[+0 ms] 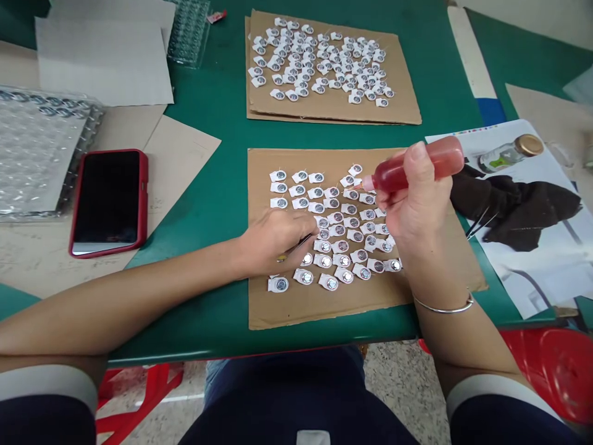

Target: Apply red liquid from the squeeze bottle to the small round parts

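Note:
A brown cardboard sheet [278,314] lies in front of me, bearing rows of small white tabs with round silvery centres [328,282]. My right hand [419,198] is wrapped round a red squeeze bottle [391,175], tilted with its narrow tip down at a tab in the upper rows. My left hand [280,241] rests over the left part of the sheet, fingers closed on a thin dark tool [296,246], perhaps tweezers. That hand covers some of the tabs, and its fingertips are partly hidden.
Behind lies another stack of cardboard [333,118] with many similar tabs. On the left are a red-cased phone [109,201], bubble wrap [39,154] and paper sheets [106,55]. A dark cloth [514,207], tweezers [482,224] and a gold-capped glass jar [507,154] lie on the right.

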Demonstrator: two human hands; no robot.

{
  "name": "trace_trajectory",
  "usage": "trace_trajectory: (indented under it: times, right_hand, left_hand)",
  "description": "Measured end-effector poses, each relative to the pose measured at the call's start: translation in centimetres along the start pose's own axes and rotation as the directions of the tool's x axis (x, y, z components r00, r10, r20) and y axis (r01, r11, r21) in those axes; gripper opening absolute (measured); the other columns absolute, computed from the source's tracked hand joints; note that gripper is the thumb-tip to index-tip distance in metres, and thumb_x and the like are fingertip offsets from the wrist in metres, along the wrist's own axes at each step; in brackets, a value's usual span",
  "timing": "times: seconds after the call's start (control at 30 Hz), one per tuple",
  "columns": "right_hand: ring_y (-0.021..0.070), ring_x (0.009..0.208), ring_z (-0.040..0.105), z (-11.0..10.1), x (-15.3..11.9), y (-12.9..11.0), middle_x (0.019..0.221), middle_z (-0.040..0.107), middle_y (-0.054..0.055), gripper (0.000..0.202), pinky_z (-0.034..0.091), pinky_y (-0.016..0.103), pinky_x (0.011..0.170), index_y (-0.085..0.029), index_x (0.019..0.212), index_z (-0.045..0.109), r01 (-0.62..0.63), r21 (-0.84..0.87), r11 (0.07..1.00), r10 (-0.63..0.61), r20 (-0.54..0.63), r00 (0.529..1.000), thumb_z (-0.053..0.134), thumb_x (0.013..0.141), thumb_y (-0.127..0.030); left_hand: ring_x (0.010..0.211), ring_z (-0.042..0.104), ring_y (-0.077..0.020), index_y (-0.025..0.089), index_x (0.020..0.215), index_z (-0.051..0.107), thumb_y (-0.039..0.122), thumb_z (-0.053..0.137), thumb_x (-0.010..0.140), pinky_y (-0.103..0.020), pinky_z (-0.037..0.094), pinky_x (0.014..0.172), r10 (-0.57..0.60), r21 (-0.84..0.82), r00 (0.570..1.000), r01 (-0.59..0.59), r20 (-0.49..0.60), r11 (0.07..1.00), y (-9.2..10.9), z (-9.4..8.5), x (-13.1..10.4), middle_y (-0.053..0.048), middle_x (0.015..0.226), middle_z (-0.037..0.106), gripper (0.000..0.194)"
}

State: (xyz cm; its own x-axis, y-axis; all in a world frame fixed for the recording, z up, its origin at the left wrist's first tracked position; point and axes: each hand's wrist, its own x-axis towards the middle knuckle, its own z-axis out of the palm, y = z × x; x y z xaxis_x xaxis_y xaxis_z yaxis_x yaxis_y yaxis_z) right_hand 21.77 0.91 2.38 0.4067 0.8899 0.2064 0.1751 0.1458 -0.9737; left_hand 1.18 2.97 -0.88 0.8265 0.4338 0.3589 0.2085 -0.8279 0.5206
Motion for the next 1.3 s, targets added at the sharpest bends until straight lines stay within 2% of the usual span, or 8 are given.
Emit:
trace_trajectory:
  times: [0.2, 0.4, 0.5, 0.6, 0.73, 0.83, 1.0, 1.3]
  right_hand:
    - [0.0187, 0.052, 0.059, 0.3, -0.1, 0.3, 0.056, 0.05, 0.0, 0.025, 0.025, 0.026, 0.032, -0.024, 0.076, 0.046, -0.02, 0.006, 1.0, 0.02, 0.011, 1.0, 0.05, 0.078, -0.048]
    - [0.0137, 0.043, 0.056, 1.3, -0.8, 1.0, 0.054, 0.053, -0.001, 0.027, 0.029, 0.024, 0.029, -0.022, 0.071, 0.048, -0.042, 0.0, 0.999, 0.042, 0.051, 0.998, 0.057, 0.074, -0.047]
    - [0.0138, 0.045, 0.058, 1.9, -1.4, 1.2, 0.051, 0.051, -0.002, 0.026, 0.038, 0.026, 0.035, -0.023, 0.071, 0.049, -0.005, -0.067, 0.998, 0.012, 0.095, 0.995, 0.059, 0.073, -0.047]
    - [0.0134, 0.046, 0.057, 2.3, -1.9, 1.3, 0.051, 0.052, -0.003, 0.024, 0.046, 0.03, 0.042, -0.023, 0.072, 0.051, 0.058, -0.136, 0.989, -0.041, 0.125, 0.991, 0.059, 0.073, -0.045]
    - [0.0133, 0.049, 0.058, 2.5, -2.3, 1.5, 0.054, 0.056, -0.001, 0.023, 0.05, 0.034, 0.049, -0.022, 0.073, 0.053, 0.097, -0.193, 0.976, -0.068, 0.155, 0.986, 0.06, 0.073, -0.043]
    - [0.0146, 0.052, 0.059, 2.5, -2.4, 1.6, 0.054, 0.057, -0.001, 0.023, 0.051, 0.035, 0.053, -0.022, 0.075, 0.055, 0.092, -0.216, 0.972, -0.056, 0.168, 0.984, 0.06, 0.073, -0.044]
    - [0.0156, 0.057, 0.06, 2.3, -2.4, 1.8, 0.056, 0.058, 0.0, 0.025, 0.051, 0.035, 0.054, -0.021, 0.074, 0.055, 0.081, -0.265, 0.961, -0.036, 0.171, 0.985, 0.061, 0.071, -0.045]
    - [0.0147, 0.055, 0.058, 2.6, -2.5, 1.9, 0.058, 0.058, 0.0, 0.023, 0.051, 0.036, 0.056, -0.021, 0.072, 0.056, 0.092, -0.271, 0.958, -0.046, 0.17, 0.984, 0.062, 0.071, -0.043]
  left_hand:
    - [0.063, 0.053, -0.0117, 0.013, 0.082, 0.056, 0.011, 0.047, 0.077, -0.024, 0.044, 0.057, 0.003, 0.026, 0.999, -0.005, 0.053, 1.0, 0.1, -0.1, 0.0, 0.0, 0.068, 0.057, 0.011]
    - [0.06, 0.052, -0.012, 0.012, 0.08, 0.055, 0.008, 0.044, 0.075, -0.024, 0.043, 0.053, -0.001, 0.109, 0.987, -0.016, 0.159, 0.994, 0.6, -0.3, 0.1, -0.001, 0.068, 0.056, 0.013]
    - [0.054, 0.052, -0.0131, 0.012, 0.077, 0.055, 0.006, 0.043, 0.074, -0.025, 0.042, 0.047, 0.043, 0.257, 0.982, -0.09, 0.184, 0.962, 1.2, 0.1, 0.1, -0.003, 0.067, 0.057, 0.013]
    - [0.05, 0.053, -0.0159, 0.012, 0.073, 0.053, 0.006, 0.042, 0.075, -0.028, 0.043, 0.044, 0.123, 0.412, 0.978, -0.183, 0.167, 0.893, 1.9, 0.6, 0.0, -0.005, 0.065, 0.058, 0.013]
    - [0.049, 0.056, -0.0177, 0.011, 0.071, 0.054, 0.002, 0.037, 0.077, -0.029, 0.045, 0.043, 0.215, 0.5, 0.963, -0.27, 0.164, 0.823, 2.7, 1.1, -0.1, -0.008, 0.061, 0.06, 0.019]
    - [0.05, 0.058, -0.0188, 0.01, 0.071, 0.054, 0.002, 0.036, 0.077, -0.029, 0.046, 0.042, 0.233, 0.521, 0.957, -0.288, 0.171, 0.804, 2.9, 1.2, -0.2, -0.01, 0.062, 0.062, 0.02]
    - [0.054, 0.061, -0.0195, 0.01, 0.073, 0.054, 0.003, 0.036, 0.079, -0.029, 0.047, 0.043, 0.251, 0.557, 0.951, -0.308, 0.178, 0.771, 2.9, 1.3, -0.2, -0.017, 0.078, 0.066, 0.019]
    - [0.05, 0.059, -0.0184, 0.01, 0.073, 0.053, 0.003, 0.035, 0.079, -0.03, 0.047, 0.042, 0.256, 0.545, 0.95, -0.313, 0.181, 0.778, 2.9, 1.3, -0.1, -0.015, 0.073, 0.065, 0.02]
